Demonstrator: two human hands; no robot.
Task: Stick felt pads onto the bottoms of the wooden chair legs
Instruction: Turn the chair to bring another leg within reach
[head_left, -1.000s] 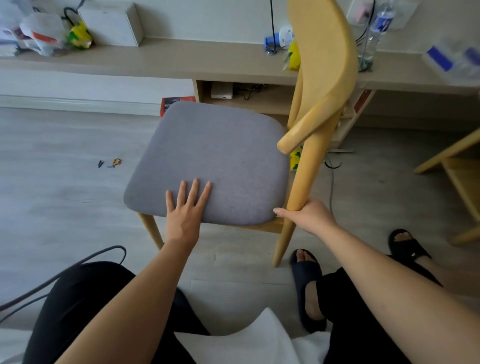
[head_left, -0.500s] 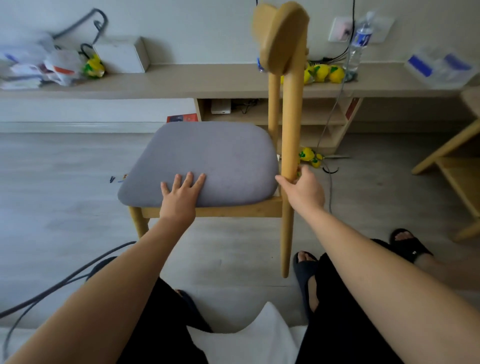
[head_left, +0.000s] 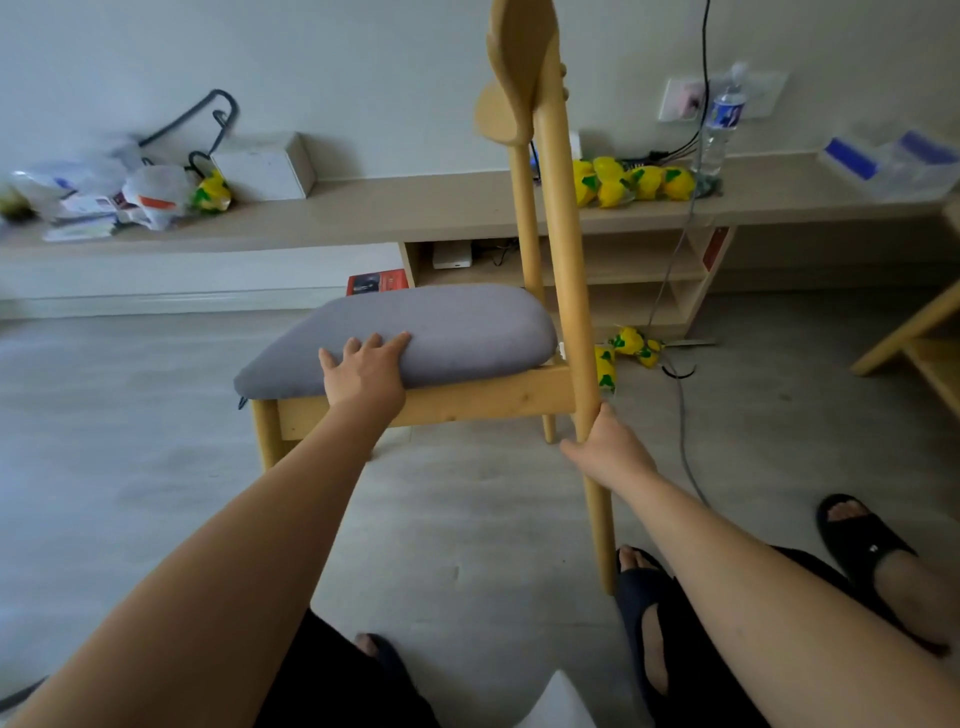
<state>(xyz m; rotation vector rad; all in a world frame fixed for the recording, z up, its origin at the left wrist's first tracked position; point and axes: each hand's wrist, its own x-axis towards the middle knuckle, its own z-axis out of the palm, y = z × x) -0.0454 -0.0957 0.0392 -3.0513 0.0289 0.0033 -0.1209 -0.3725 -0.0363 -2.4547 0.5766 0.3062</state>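
Pale grey plank floor (head_left: 156, 441) ran back to a long low bench (head_left: 415, 208) against the wall; on that bench stood a white box (head_left: 265, 166), a cluster of yellow objects (head_left: 628, 184) and a water bottle (head_left: 722, 130), with blurred bags and papers at its left end. Between the bench and the person stood the wooden chair (head_left: 467, 397), seen from its side, its grey seat cushion (head_left: 457, 332) to the left and its backrest rising out of the top of the view. The left hand (head_left: 366, 371) lay flat on the near edge of the cushion, its fingers (head_left: 397, 343) straight and spread across the fabric, pressing rather than gripping. The right hand (head_left: 610, 449) was wrapped round the near rear leg (head_left: 574, 312) just below the seat rail, thumb on one side of the post and the other fingers curled round the far side; the leg ran on down past the wrist and ended just beside a dark slipper (head_left: 641, 597); whether its foot touched the floor could not be told. A front leg (head_left: 267, 436) showed under the cushion's left end; a grey cable (head_left: 685, 415) trailed over the floor to the right of the chair.
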